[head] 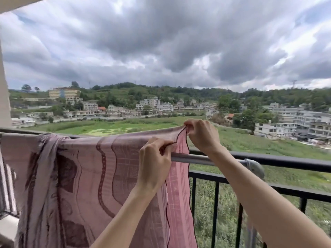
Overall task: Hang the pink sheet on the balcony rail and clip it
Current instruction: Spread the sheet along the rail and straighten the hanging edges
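Note:
The pink sheet [100, 176], patterned with dark red wavy bands, hangs over a grey metal pole [200, 159] that runs just inside the black balcony rail [286, 161]. Its left part is bunched into folds. My left hand [154, 163] pinches the sheet's dark-stitched right edge just above the pole. Higher up and to the right, my right hand [202, 133] pinches the same edge at its top corner, lifted above the rail. No clip shows in either hand.
A grey pipe joint [253, 166] ends the pole at the right. Black vertical bars [215, 212] stand below the rail. A pale wall column [4, 97] closes the left side. Beyond lie green fields and buildings.

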